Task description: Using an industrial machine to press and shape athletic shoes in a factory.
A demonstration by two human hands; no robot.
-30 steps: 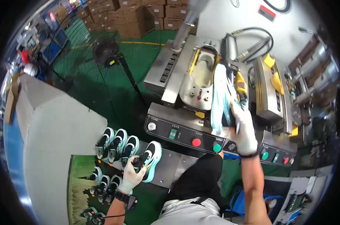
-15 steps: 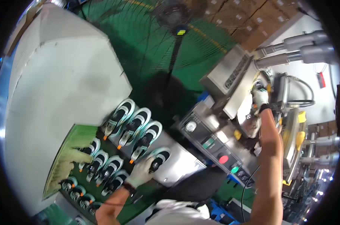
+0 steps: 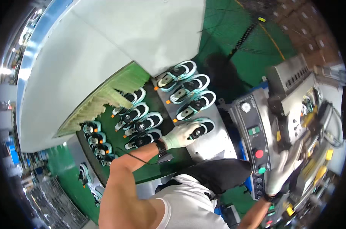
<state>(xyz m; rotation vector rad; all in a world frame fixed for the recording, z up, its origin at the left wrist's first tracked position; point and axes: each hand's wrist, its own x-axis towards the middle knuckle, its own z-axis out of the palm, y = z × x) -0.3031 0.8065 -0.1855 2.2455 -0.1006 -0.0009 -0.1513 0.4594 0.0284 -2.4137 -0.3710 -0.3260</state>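
My left hand [image 3: 181, 135], in a white glove, is closed on the near end of a black, white and teal shoe [image 3: 203, 128] at the right edge of the metal plate [image 3: 213, 143]. Beyond that shoe, several similar shoes [image 3: 196, 104] with orange tabs lie side by side on the plate. My right hand [image 3: 281, 171], also gloved, is held with fingers stretched out beside the machine's control panel [image 3: 253, 133]; it holds nothing that I can see. Inside the machine [image 3: 293, 87] sits a dark and teal shape [image 3: 307, 106], partly hidden and blurred.
More shoes [image 3: 142, 123] stand in rows on a green conveyor belt [image 3: 161, 162], coming from under a fringed green curtain [image 3: 104, 97] in a large white housing [image 3: 115, 38]. A fan [image 3: 243, 38] stands on the green floor. Boxes [image 3: 310, 30] are stacked at the far right.
My right hand has drawn back from inside the machine toward me and opened out. My left hand stays on the same shoe. The view has turned toward the left.
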